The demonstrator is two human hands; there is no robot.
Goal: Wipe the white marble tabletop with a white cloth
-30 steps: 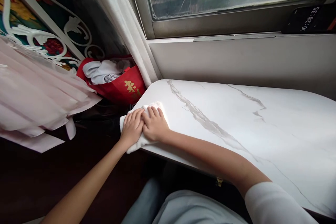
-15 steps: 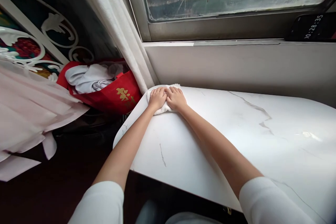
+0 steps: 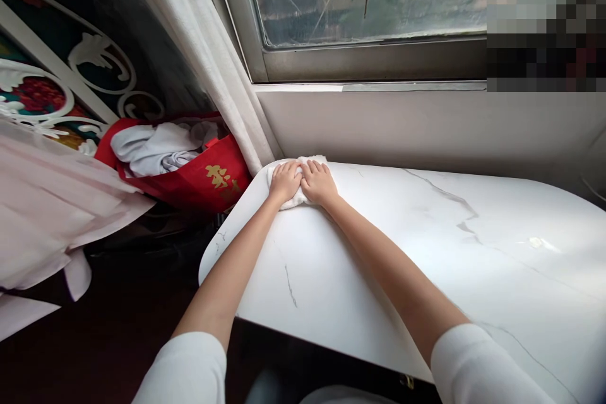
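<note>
A white cloth (image 3: pixel 298 201) lies at the far left end of a white marble-patterned table (image 3: pixel 379 246), close to the wall. My left hand (image 3: pixel 285 181) rests on the cloth's left part, palm down, fingers laid out forward. Beside it my right hand (image 3: pixel 318 182) presses on the cloth's right part, its fingers also stretched forward and lying flat. The two hands touch or nearly touch at the thumbs. Some of the cloth shows beyond the fingertips and below the palms. Both arms reach forward over the tabletop.
Left of the table stands a red bag (image 3: pixel 189 192) with pale clothing (image 3: pixel 156 145) in it. A light curtain (image 3: pixel 199 44) hangs by the window (image 3: pixel 312 12). Pink fabric (image 3: pixel 57 202) drapes at the far left. A pixelated patch covers the upper right.
The camera view has shifted slightly. The cloth and both hands have slid a little to the right relative to the table, with the hands still flat on the cloth.
</note>
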